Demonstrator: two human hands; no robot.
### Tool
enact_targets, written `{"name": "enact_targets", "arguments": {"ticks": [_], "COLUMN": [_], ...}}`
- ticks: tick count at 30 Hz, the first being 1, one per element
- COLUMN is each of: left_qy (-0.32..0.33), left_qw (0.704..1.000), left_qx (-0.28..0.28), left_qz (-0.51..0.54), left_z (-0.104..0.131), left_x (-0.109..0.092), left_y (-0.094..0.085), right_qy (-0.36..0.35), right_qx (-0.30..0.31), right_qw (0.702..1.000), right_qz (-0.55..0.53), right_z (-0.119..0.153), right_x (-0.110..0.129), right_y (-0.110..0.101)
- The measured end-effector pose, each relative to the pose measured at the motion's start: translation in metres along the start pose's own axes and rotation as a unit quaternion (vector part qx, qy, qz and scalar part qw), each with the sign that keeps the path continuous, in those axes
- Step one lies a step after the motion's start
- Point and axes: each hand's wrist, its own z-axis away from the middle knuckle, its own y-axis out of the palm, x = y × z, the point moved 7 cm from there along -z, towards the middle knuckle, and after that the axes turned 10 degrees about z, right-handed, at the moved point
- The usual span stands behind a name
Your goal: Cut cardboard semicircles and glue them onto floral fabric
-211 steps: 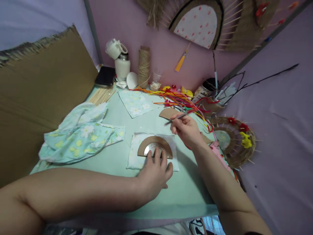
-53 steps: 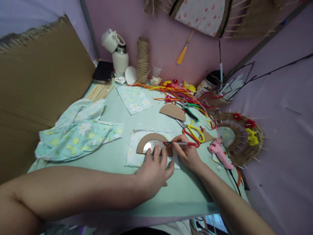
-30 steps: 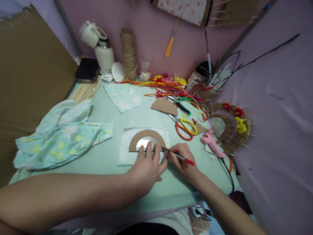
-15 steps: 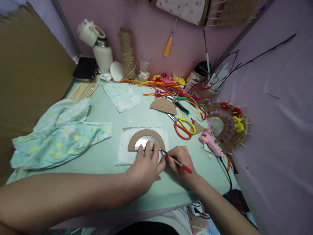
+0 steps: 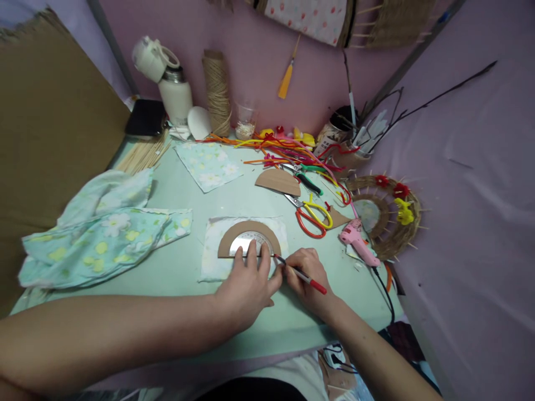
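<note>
Head cam: your L hand [image 5: 248, 284] is palm-down, fingers spread, tips on the straight lower side of the clear protractor [image 5: 240, 245]; that forearm comes in nearly level from the L. Protractor sits w/in the outline of the brown half-disc [image 5: 228, 239]; can't tell if it's on top or set in. Both lie on the pale cloth [image 5: 209, 267], approx. mid-table, straight side facing you. Your R hand [image 5: 309, 281] pinches the red-ended pen [image 5: 303, 275] btwn thumb & fingers, forearm angling up from lower R. Pen tip's at the half-disc's R corner; contact's too small to tell. L thumb is just beside R fingertips, so v. little gap btwn hands. Table [image 5: 351, 284] front edge runs below both wrists, w/ a strip of tabletop btwn it & the pale cloth. On the L, the bunched floral cloth [image 5: 96, 245] ends just beside the pale cloth. Scissors [image 5: 301, 206] lie near, ahead of your R hand; pink glue gun [image 5: 359, 242] is farther R, its cord [image 5: 387, 292] dropping toward the R edge.
</note>
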Motion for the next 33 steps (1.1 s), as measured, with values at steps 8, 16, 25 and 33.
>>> {"name": "enact_targets", "arguments": {"ticks": [8, 16, 25, 33], "left_qy": [-0.002, -0.005, 0.001, 0.004], "left_qw": [1.000, 1.000, 0.999, 0.998], "left_qx": [-0.008, -0.013, -0.030, -0.055], "left_qz": [0.008, -0.002, -0.013, -0.026], "left_z": [-0.001, 0.000, 0.001, 0.005], "left_x": [0.000, -0.001, -0.001, -0.001], "left_y": [0.001, 0.000, -0.001, -0.005], "right_qy": [0.001, -0.007, 0.010, 0.055], "right_qx": [-0.001, -0.007, -0.010, -0.073], "right_qw": [1.000, 1.000, 1.000, 0.996], "right_qz": [0.005, -0.003, -0.018, -0.015], "right_z": [0.003, 0.003, 0.008, 0.009], "right_x": [-0.002, 0.001, -0.002, -0.008], "right_y": [0.003, 0.002, 0.001, -0.008]}}
